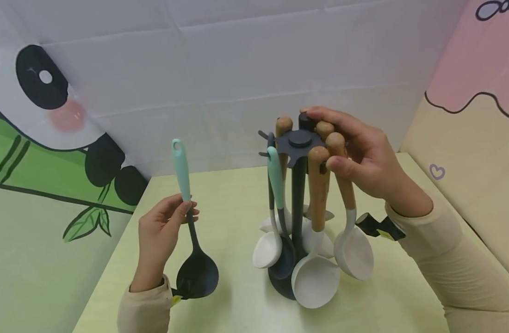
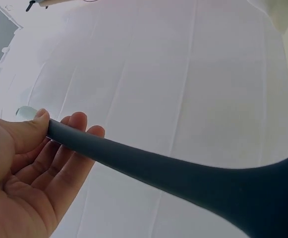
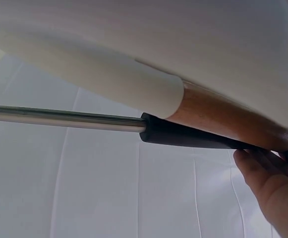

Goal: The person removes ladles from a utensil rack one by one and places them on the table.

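On the left, my left hand (image 1: 163, 224) pinches a dark spatula (image 1: 198, 273) between thumb and fingers, just where its mint handle meets the dark neck. It stands nearly upright, broad head down. To the right is a dark utensil rack (image 1: 299, 138) hung with several utensils. My right hand (image 1: 367, 148) reaches round the handles at its top. Its fingers bend over a black handle (image 1: 306, 121) at the back, and the thumb touches a wooden handle (image 1: 335, 141). In the right wrist view, fingertips lie against the black handle (image 3: 183, 136), which has a steel shaft (image 3: 64, 118).
A white ladle (image 1: 315, 283), a white spoon (image 1: 267, 249) and a mint-handled dark utensil (image 1: 275, 171) hang at the rack's front. The rack stands on a pale yellow-green table (image 1: 238, 194). A white wall (image 1: 238, 69) rises behind, with painted panels at both sides.
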The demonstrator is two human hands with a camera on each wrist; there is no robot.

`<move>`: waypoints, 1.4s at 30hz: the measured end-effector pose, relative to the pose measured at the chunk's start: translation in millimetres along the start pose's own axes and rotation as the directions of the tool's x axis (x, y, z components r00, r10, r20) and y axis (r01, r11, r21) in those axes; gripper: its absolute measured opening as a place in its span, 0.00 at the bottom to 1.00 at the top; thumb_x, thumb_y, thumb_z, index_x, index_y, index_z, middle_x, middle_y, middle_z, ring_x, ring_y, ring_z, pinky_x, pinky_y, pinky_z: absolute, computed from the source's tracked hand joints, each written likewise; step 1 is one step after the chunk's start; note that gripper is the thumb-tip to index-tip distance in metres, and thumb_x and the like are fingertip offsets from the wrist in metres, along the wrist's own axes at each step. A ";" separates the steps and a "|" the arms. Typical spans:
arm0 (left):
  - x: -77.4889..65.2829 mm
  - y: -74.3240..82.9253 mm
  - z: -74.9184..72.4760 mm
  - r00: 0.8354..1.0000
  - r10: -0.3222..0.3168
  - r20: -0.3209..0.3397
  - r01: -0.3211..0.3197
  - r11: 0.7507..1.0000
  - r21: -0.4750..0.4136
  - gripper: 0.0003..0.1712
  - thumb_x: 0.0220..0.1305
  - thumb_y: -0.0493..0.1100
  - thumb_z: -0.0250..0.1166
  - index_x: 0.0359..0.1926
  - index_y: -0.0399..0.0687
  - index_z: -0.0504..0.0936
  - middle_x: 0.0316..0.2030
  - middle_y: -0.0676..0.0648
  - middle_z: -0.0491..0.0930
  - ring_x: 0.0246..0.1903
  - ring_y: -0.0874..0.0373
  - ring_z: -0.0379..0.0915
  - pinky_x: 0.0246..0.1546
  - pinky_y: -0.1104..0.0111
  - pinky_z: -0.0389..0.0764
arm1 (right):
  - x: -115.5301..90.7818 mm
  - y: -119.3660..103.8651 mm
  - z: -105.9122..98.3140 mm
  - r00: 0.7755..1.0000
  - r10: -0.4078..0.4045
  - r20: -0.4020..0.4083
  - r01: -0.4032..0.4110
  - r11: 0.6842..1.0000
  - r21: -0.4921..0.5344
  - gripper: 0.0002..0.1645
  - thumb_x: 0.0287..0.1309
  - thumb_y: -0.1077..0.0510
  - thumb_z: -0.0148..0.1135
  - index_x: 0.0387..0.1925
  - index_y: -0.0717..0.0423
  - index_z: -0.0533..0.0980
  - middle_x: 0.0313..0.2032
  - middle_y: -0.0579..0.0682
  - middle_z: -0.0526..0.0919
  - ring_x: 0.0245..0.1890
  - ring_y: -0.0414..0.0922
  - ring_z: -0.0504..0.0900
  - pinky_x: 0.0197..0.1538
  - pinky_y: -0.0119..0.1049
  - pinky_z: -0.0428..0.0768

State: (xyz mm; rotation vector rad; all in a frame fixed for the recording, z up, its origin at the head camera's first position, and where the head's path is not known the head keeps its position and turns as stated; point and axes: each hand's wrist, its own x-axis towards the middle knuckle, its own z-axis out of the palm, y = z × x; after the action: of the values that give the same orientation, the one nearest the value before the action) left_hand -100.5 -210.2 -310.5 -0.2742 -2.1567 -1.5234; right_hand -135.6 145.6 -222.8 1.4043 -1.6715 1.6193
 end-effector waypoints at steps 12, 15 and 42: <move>2.3 -18.1 -10.8 0.996 -0.087 -0.016 0.087 0.994 0.061 0.10 0.69 0.31 0.62 0.49 0.29 0.81 0.32 0.63 0.83 0.31 0.68 0.83 0.35 0.72 0.85 | 0.7 0.1 1.0 1.000 0.008 0.005 -0.008 1.000 -0.029 0.45 0.63 0.42 0.65 0.63 0.77 0.66 0.61 0.55 0.76 0.46 0.45 0.72 0.42 0.27 0.72; 3.3 -22.1 -14.6 0.994 -0.111 -0.020 0.112 0.992 0.064 0.11 0.70 0.32 0.61 0.49 0.30 0.81 0.32 0.62 0.82 0.31 0.68 0.83 0.35 0.71 0.85 | 0.4 0.0 0.7 1.000 0.010 0.005 -0.010 0.999 -0.034 0.46 0.63 0.41 0.65 0.63 0.77 0.66 0.61 0.54 0.76 0.48 0.46 0.73 0.43 0.28 0.73; 8.1 -60.8 -42.3 0.972 -0.234 -0.033 0.237 0.958 0.159 0.14 0.72 0.35 0.60 0.51 0.28 0.79 0.33 0.60 0.82 0.31 0.73 0.80 0.33 0.76 0.84 | -0.4 0.1 -0.1 1.000 -0.002 0.016 0.003 0.998 -0.069 0.45 0.65 0.40 0.64 0.64 0.76 0.66 0.63 0.54 0.76 0.48 0.46 0.73 0.41 0.28 0.71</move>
State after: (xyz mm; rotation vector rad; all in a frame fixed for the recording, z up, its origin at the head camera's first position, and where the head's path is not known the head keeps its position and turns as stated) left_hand -122.0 -272.2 -345.9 0.0511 -2.3537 -1.4543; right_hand -135.5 145.8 -223.1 1.3882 -1.7167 1.5374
